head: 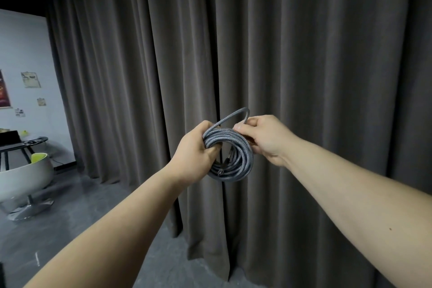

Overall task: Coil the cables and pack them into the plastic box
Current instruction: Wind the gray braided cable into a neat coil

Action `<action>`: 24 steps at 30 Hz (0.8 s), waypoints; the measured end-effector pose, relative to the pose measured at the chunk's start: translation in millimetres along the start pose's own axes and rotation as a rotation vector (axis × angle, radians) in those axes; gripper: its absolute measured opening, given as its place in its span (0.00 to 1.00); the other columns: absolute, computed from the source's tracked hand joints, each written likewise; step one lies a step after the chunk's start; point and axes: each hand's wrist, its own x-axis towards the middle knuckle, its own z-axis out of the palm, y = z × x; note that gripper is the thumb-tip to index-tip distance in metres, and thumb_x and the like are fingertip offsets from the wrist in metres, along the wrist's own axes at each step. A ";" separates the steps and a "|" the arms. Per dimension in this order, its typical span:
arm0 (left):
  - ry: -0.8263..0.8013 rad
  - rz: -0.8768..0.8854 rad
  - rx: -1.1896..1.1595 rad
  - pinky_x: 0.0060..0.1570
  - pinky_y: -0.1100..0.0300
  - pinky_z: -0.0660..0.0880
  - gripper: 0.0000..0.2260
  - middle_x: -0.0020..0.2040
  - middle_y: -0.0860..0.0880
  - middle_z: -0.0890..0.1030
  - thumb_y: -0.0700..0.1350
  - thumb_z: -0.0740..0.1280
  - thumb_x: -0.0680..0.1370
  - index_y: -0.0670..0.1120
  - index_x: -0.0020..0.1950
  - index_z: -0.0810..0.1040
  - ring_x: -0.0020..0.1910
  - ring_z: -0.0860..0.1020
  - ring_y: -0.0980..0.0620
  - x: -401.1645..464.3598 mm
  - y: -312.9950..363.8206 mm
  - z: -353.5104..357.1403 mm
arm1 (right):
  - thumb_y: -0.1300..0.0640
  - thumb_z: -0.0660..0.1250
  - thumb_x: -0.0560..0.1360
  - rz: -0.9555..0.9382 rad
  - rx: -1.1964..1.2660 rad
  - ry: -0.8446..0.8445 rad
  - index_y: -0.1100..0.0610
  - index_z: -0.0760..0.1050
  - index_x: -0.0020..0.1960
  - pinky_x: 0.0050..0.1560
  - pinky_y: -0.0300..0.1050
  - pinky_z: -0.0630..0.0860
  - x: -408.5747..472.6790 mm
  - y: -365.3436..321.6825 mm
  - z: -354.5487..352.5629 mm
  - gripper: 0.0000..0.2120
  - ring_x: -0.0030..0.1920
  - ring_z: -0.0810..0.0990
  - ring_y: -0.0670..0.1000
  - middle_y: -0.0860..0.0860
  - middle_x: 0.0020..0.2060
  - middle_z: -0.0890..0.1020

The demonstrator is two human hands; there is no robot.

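A grey braided cable is wound into a round coil of several loops, held up in front of me at chest height. My left hand is closed around the coil's left side, fingers through its middle. My right hand pinches the cable at the coil's upper right, where one loose loop arches above the bundle. A dark connector end shows near the bottom of the coil. No plastic box is in view.
A heavy grey-brown curtain fills the background right behind the coil. At the left stand a white tub chair with a yellow-green cushion on a metal base, and a dark table. The floor is dark grey.
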 end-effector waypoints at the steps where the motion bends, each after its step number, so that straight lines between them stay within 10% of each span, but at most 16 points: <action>1: 0.011 0.005 0.003 0.36 0.63 0.69 0.06 0.33 0.54 0.74 0.33 0.64 0.75 0.44 0.44 0.73 0.32 0.70 0.58 0.3 0.3 0.0 | 0.60 0.65 0.78 0.003 -0.039 -0.036 0.57 0.76 0.38 0.32 0.36 0.69 -1.3 -0.8 -0.9 0.10 0.30 0.73 0.46 0.51 0.30 0.77; 9: 0.082 -0.005 0.030 0.33 0.71 0.66 0.16 0.29 0.64 0.75 0.32 0.63 0.74 0.54 0.39 0.69 0.30 0.71 0.62 3.0 -1.5 3.0 | 0.54 0.67 0.65 0.070 0.170 -0.224 0.53 0.78 0.56 0.53 0.51 0.68 -9.1 4.9 -3.5 0.19 0.47 0.74 0.52 0.54 0.45 0.79; 15: 0.167 -0.071 -0.044 0.35 0.67 0.70 0.08 0.34 0.55 0.75 0.32 0.62 0.74 0.45 0.44 0.73 0.32 0.71 0.60 6.0 -4.1 7.9 | 0.62 0.64 0.68 0.036 0.244 -0.319 0.49 0.70 0.61 0.44 0.43 0.75 -13.1 13.0 -3.6 0.22 0.39 0.76 0.46 0.50 0.45 0.78; 21: 0.233 -0.110 -0.053 0.35 0.70 0.68 0.06 0.36 0.52 0.76 0.32 0.62 0.75 0.42 0.46 0.73 0.34 0.71 0.59 6.6 -5.7 9.6 | 0.55 0.71 0.67 -0.012 0.284 -0.349 0.49 0.73 0.60 0.57 0.53 0.75 -13.6 19.3 -0.3 0.22 0.50 0.79 0.48 0.47 0.48 0.82; 24: 0.238 -0.131 -0.080 0.36 0.63 0.71 0.05 0.34 0.51 0.75 0.33 0.62 0.75 0.42 0.46 0.73 0.34 0.71 0.54 5.4 -6.2 11.5 | 0.69 0.70 0.70 -0.123 0.098 -0.267 0.58 0.71 0.63 0.53 0.47 0.78 -10.9 21.6 2.4 0.23 0.49 0.79 0.50 0.53 0.50 0.80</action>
